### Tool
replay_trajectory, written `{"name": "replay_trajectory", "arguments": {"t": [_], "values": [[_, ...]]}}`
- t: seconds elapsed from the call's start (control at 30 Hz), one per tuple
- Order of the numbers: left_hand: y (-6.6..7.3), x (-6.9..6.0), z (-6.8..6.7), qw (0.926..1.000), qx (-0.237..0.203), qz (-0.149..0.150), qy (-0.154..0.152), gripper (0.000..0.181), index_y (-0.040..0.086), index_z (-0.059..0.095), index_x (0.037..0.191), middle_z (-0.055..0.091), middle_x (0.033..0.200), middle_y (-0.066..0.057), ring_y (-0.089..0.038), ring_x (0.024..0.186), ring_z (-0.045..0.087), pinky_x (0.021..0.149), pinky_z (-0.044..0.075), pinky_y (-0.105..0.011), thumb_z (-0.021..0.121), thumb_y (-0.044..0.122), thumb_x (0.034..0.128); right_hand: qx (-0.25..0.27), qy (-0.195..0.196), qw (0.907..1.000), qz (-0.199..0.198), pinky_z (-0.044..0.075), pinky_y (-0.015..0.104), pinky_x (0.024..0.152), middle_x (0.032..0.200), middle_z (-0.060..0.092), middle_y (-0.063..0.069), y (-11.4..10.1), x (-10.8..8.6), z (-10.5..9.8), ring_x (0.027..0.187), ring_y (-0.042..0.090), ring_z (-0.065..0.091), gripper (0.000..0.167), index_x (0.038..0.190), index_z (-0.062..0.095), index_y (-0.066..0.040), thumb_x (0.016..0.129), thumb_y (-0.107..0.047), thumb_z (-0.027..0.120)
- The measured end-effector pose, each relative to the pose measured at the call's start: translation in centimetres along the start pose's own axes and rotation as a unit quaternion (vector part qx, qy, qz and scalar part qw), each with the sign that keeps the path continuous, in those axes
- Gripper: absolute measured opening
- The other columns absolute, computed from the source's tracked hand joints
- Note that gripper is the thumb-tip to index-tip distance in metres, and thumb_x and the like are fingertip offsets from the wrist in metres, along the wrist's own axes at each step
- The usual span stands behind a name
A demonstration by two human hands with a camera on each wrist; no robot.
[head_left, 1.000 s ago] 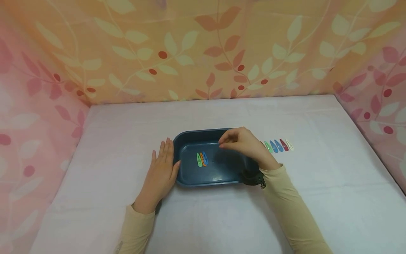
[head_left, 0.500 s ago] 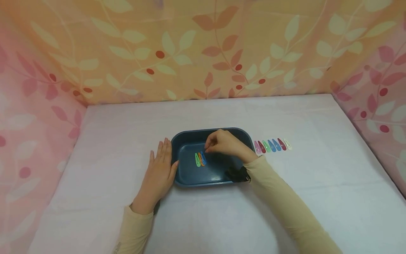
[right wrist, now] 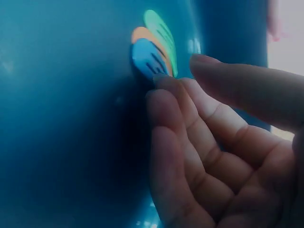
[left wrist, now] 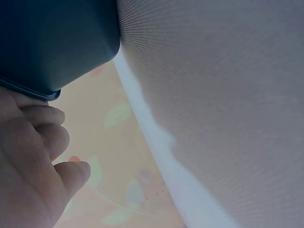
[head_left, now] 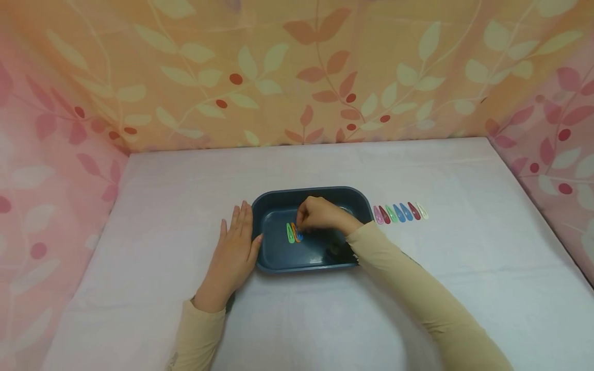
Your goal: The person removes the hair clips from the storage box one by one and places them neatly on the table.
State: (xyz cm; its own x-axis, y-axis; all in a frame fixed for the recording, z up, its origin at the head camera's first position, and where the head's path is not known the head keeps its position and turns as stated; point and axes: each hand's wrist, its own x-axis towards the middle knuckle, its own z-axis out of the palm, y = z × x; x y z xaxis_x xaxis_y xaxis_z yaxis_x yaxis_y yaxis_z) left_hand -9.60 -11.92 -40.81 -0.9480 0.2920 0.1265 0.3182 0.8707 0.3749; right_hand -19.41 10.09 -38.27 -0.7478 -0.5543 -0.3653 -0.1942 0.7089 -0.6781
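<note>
My left hand (head_left: 232,253) lies flat against the left end of a dark blue tray (head_left: 297,269), fingers extended along its rim. In the left wrist view the tray's outer wall (left wrist: 57,42) is above these fingers. My right hand (head_left: 320,214) reaches into the tray. Its fingertips touch a blue snap hair clip (right wrist: 146,54) that lies on the tray floor. The thumb stands apart from the fingers. Overlapping it is an orange hair clip (right wrist: 141,33), with a green hair clip (head_left: 290,233) beside that. My fingers partly hide the blue clip.
To the right of the tray, several hair clips lie in a row on the white tablecloth, from a pink clip (head_left: 378,215) to a white clip (head_left: 422,210). A patterned curtain (head_left: 297,72) rises behind the table.
My right hand has moved left and down inside the tray to the blue hair clip, uncovering the left end of the row outside. My left hand stays at the tray's end.
</note>
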Motion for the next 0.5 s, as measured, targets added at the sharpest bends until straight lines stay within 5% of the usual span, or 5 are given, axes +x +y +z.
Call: {"name": "replay_trajectory", "arguments": {"t": [0.5], "values": [[0.05, 0.02, 0.03, 1.0000, 0.002, 0.001, -0.002, 0.067, -0.008, 0.013, 0.147, 0.009, 0.155, -0.020, -0.035, 0.142, 0.008, 0.110, 0.008, -0.057, 0.044, 0.027, 0.0998, -0.037, 0.023, 0.9984, 0.036, 0.045, 0.022, 0.050, 0.058, 0.062, -0.002, 0.59, 0.48, 0.64, 0.051, 0.009, 0.058, 0.017, 0.067, 0.069, -0.008, 0.076, -0.017, 0.079]]}}
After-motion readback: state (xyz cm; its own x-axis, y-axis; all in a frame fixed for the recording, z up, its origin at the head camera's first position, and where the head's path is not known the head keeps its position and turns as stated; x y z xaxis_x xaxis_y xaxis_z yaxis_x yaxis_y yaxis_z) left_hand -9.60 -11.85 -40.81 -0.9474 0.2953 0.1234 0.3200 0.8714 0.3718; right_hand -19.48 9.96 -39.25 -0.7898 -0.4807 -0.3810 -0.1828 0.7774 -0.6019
